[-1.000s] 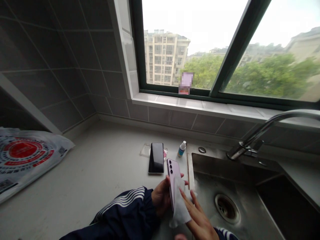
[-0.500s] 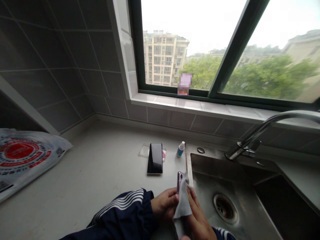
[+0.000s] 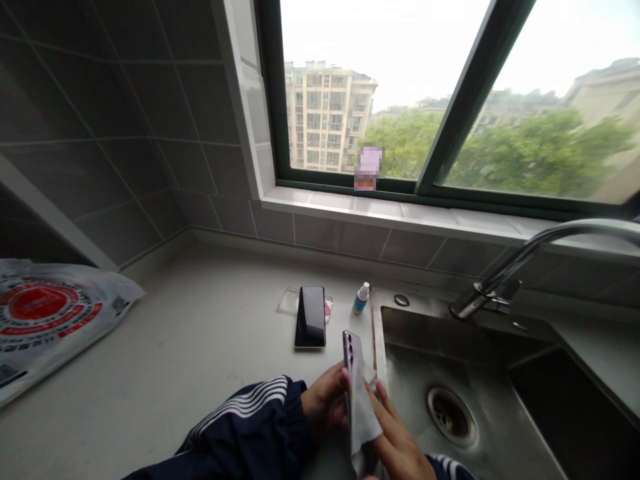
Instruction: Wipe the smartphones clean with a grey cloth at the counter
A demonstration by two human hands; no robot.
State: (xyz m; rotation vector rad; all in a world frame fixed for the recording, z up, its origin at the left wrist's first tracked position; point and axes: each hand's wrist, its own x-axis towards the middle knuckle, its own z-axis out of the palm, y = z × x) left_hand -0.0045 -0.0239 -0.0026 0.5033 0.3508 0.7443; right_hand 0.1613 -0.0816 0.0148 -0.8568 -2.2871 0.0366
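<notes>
1. Left hand point(image 3: 325, 400) grasps the lilac phone point(image 3: 350, 357) by its lower half, fingers curled around one long edge. The navy striped sleeve point(image 3: 250, 417) runs off toward 8 o'clock.
2. Right hand point(image 3: 397, 443) comes in from 4 o'clock, its extended fingers point(image 3: 385, 417) pressing a white cloth point(image 3: 363, 417) against the phone's back. The thumb is hidden, so whether this hand is clenched on the cloth cannot be told.
3. Phone stands tilted above the hands, near the steel sink's rim point(image 3: 380, 347) at 3 o'clock.
4. Progress so far: the cloth covers the lower back, while the upper back and camera lenses point(image 3: 353, 343) lie bare. No dirt or streaks can be made out, so how much is wiped cannot be told. A black phone point(image 3: 310, 317) lies on a clear plastic case point(image 3: 289, 301) at 11 o'clock, with no hand on it.
5. Farther out: a small blue-labelled bottle point(image 3: 361, 300) at 12 o'clock, a drain point(image 3: 450, 415) at 3, a faucet point(image 3: 500, 287) at 2, and a printed plastic bag point(image 3: 45, 313) at 9 on the tabletop point(image 3: 200, 313).
6. Half a second ago, only the phone's top corner showed above the cloth; now more of its back stands clear.
</notes>
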